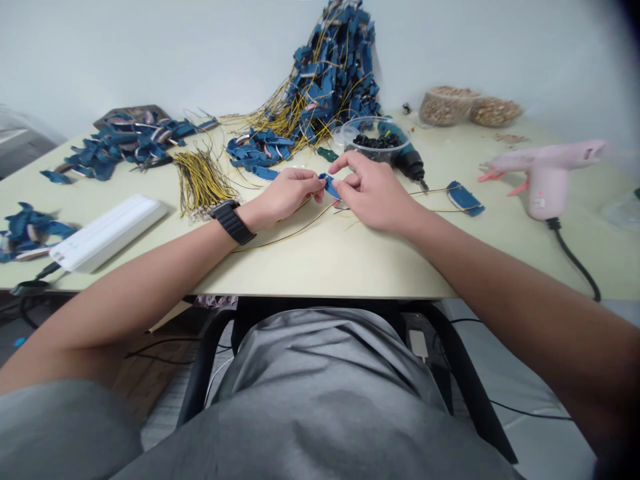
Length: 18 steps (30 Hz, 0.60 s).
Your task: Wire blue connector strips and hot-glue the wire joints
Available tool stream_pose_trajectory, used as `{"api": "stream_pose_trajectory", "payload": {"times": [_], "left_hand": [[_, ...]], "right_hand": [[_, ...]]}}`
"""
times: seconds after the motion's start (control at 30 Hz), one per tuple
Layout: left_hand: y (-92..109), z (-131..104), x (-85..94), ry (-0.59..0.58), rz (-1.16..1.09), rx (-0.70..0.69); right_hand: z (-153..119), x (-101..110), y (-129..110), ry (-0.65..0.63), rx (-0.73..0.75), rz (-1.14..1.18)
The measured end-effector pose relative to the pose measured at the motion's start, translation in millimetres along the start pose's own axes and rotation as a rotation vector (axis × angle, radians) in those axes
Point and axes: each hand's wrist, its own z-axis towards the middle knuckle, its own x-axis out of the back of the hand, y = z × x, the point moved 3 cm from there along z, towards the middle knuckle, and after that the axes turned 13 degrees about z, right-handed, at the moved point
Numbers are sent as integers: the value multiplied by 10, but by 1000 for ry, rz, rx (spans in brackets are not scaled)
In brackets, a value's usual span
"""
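1. Left hand [293,195] pinches a small blue piece [331,187] over the desk [350,267]; right hand's [374,195] thumb meets it, grip unclear.
2. Thin wires [295,234] trail nearby; handling so small a piece likely calls for steady fingers.

A plain pale wall [200,53] fills twelve o'clock, softly and evenly lit — and there's the cream tabletop [310,267] running right up to it. Down at six o'clock, black chair arms [465,373] curve either side, with grey flooring [540,393] at five and a cardboard box [145,380] at seven — slightly blurred.
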Motion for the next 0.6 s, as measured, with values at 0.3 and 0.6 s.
{"api": "stream_pose_trajectory", "payload": {"times": [0.3,0.6], "left_hand": [[67,-19,-2,-10,-22,2],[118,-38,-10,6,-13,37]], "right_hand": [[-8,-12,-16,4,36,-46],[-26,-2,-46,-6,75,-91]]}}
